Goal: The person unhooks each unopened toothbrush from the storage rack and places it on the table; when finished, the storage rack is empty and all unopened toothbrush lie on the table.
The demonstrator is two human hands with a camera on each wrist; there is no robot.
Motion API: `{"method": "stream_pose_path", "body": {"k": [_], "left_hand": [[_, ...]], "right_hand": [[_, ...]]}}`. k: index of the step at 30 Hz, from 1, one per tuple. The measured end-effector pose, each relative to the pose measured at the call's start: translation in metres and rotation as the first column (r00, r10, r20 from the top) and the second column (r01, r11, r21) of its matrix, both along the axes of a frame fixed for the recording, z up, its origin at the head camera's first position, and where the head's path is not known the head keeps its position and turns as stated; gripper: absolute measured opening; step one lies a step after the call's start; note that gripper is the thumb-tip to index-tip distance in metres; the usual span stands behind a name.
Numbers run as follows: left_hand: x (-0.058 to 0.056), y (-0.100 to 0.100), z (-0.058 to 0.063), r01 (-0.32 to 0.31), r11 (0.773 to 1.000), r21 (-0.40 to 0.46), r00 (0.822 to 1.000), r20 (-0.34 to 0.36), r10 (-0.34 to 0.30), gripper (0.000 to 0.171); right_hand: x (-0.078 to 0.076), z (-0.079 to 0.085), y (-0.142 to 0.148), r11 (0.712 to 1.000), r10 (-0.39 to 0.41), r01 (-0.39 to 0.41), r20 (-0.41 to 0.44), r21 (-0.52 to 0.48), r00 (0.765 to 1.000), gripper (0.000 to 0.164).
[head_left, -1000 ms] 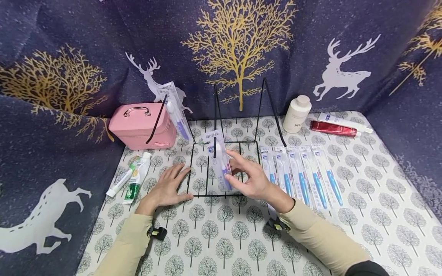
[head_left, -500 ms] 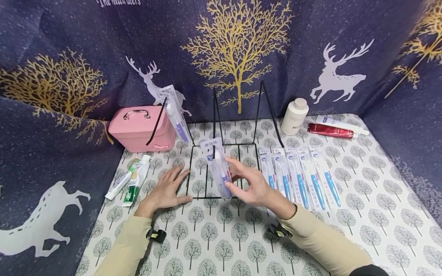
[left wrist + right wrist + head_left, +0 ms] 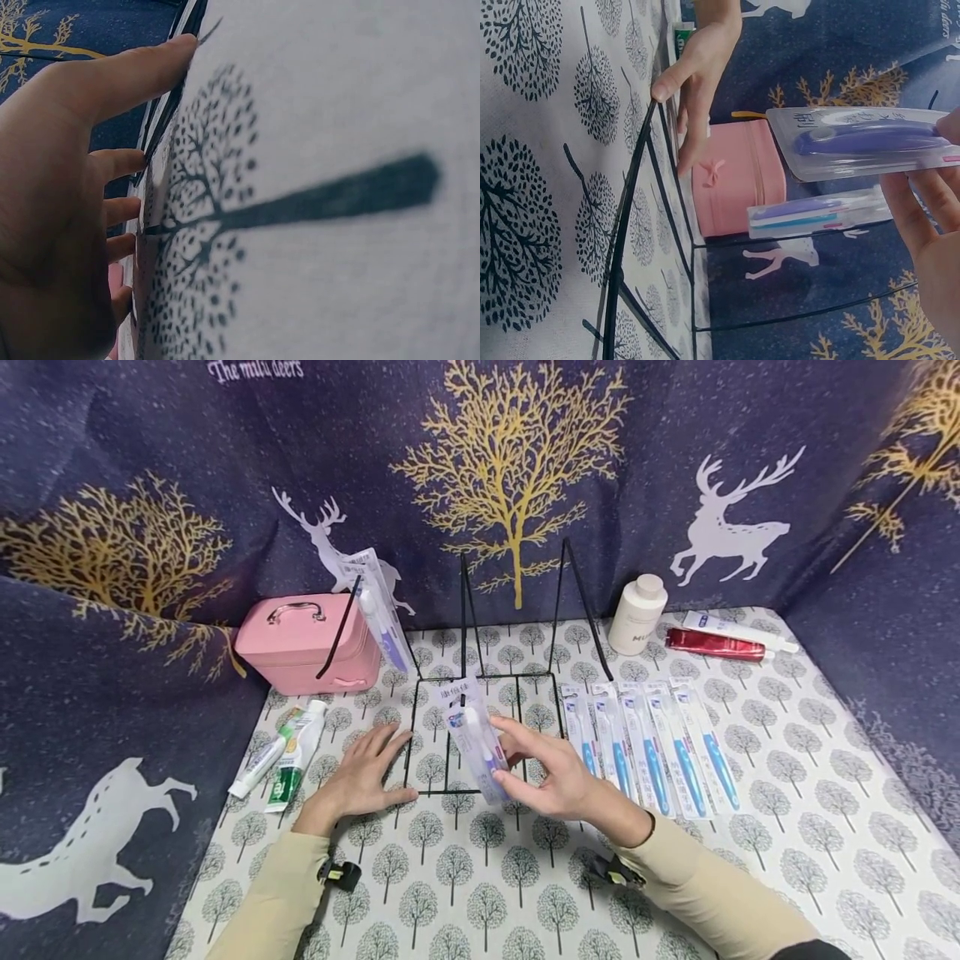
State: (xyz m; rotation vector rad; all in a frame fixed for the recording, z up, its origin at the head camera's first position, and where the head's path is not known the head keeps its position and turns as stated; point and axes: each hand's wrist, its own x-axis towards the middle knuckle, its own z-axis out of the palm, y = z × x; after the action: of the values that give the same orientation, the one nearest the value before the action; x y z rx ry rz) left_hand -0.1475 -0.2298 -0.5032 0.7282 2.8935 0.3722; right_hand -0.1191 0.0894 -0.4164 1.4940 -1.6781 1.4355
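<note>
My right hand (image 3: 551,772) pinches a packaged purple toothbrush (image 3: 480,743) by its right edge, thumb in front. The top card of the pack overlaps the front tip of the middle prong of a black wire rack (image 3: 557,710). In the right wrist view the pack (image 3: 862,142) hangs clear above the rack's base. My left hand (image 3: 362,777) lies with fingers spread at the rack's left side, thumb at its front corner. In the left wrist view that hand (image 3: 45,165) has its fingertips along the wire.
Packaged toothbrushes (image 3: 390,622) hang on the left prong. Several blue ones (image 3: 652,752) lie in a row at right. Around stand a pink case (image 3: 307,647) and white bottle (image 3: 637,618); toothpaste tubes lie at left (image 3: 296,760) and a red tube (image 3: 716,643) at back right.
My right hand has drawn the purple toothbrush pack down and toward me, so its card now sits at the prong's tip, and the pack tilts more. My left hand stays put.
</note>
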Motion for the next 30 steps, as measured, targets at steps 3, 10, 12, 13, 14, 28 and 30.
{"method": "stream_pose_path", "body": {"k": [3,10,12,13,14,28,30], "left_hand": [[0.0,0.001,0.0,0.003,1.0,-0.002,1.0,-0.007,-0.003,0.095],[-0.001,0.001,-0.001,0.002,1.0,-0.006,1.0,-0.006,-0.002,0.096],[0.0,0.0,-0.001,-0.001,1.0,-0.006,1.0,-0.005,0.001,0.096],[0.0,0.0,-0.001,-0.002,1.0,-0.006,1.0,-0.006,0.002,0.096],[0.001,0.0,-0.001,-0.002,1.0,-0.007,1.0,-0.004,0.002,0.096],[0.002,0.001,0.002,-0.005,1.0,-0.021,1.0,-0.014,0.004,0.097],[0.002,0.001,0.002,-0.002,1.0,-0.014,1.0,-0.024,0.001,0.097]], "right_hand": [[0.001,0.001,0.001,1.0,0.018,-0.018,-0.02,0.002,1.0,0.064],[0.007,0.003,0.001,1.0,0.025,-0.025,-0.059,-0.004,0.998,0.061],[0.009,0.004,0.001,1.0,0.019,-0.019,-0.071,0.003,0.997,0.06],[0.01,0.004,0.001,1.0,0.021,-0.021,-0.075,0.006,0.997,0.06],[0.011,0.005,0.002,1.0,0.02,-0.019,-0.076,0.011,0.997,0.06],[0.027,0.057,0.045,0.978,0.147,-0.163,-0.126,-0.132,0.981,0.058],[0.027,0.066,0.055,0.963,0.182,-0.204,-0.136,-0.174,0.974,0.057]]}}
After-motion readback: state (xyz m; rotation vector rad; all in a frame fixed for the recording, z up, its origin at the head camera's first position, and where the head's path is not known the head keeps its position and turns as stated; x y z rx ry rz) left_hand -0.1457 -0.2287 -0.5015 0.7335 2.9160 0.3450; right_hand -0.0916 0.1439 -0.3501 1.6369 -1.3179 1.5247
